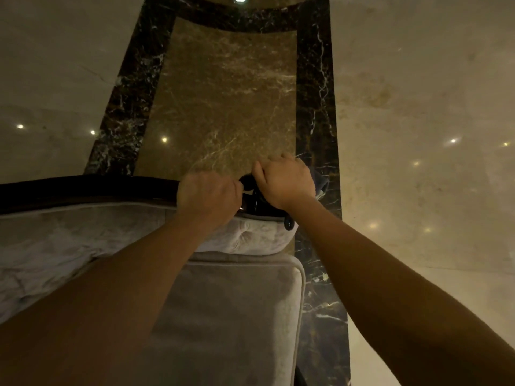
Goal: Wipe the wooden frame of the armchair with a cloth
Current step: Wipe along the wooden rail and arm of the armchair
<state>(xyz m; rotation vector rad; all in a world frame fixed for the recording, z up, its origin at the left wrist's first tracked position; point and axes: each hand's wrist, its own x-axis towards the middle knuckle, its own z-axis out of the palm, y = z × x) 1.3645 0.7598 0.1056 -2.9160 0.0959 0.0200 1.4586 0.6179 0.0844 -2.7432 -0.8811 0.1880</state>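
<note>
At the armchair's top corner, the left hand (207, 197) closes its grip on the dark wooden frame (83, 188), while the right hand (285, 182) presses a dark cloth (320, 181) there; hurried strokes could smear the grey upholstery (245, 238).

There is one view only, from a wide-angle camera worn on the person's head. It looks steeply down and forward over the top of the armchair's back, so the dark wooden frame (83, 188) crosses the middle of the picture and the polished marble floor (228, 93) lies beyond it, far. Both forearms reach in from the near edge, close to the lens. The wide lens bends straight lines toward the picture's edges.
</note>
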